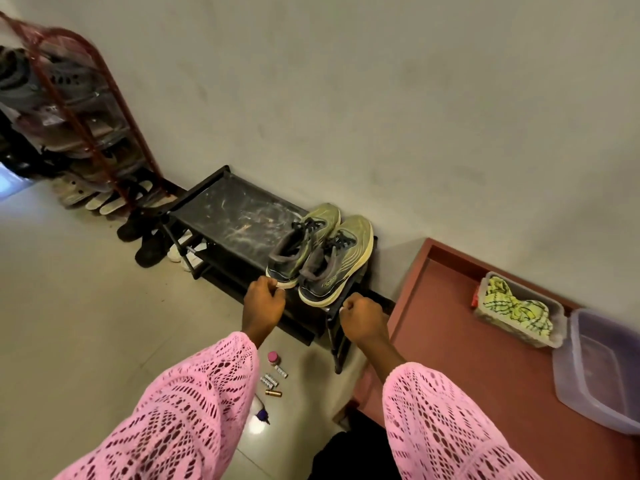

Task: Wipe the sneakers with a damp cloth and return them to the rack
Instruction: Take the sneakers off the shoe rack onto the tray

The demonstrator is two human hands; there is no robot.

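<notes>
Two olive-green sneakers with dark laces stand side by side on the right end of a low black rack's (pixel 221 209) dusty top shelf, heels toward me: the left sneaker (pixel 304 240) and the right sneaker (pixel 339 258). My left hand (pixel 265 303) hovers with curled fingers right at the left sneaker's heel, fingertips next to its sole. My right hand (pixel 362 318) is a loose fist just below the right sneaker's heel, by the rack's front right corner. Neither hand visibly holds anything. A yellow-green cloth (pixel 512 306) lies in a clear container on the right.
A reddish-brown low table (pixel 467 358) at right carries the cloth container and a clear plastic tub (pixel 602 368). Batteries and a small bottle (pixel 273 375) lie on the tiled floor below my hands. A tall red shoe rack (pixel 86 109) and loose slippers (pixel 104 199) stand at left.
</notes>
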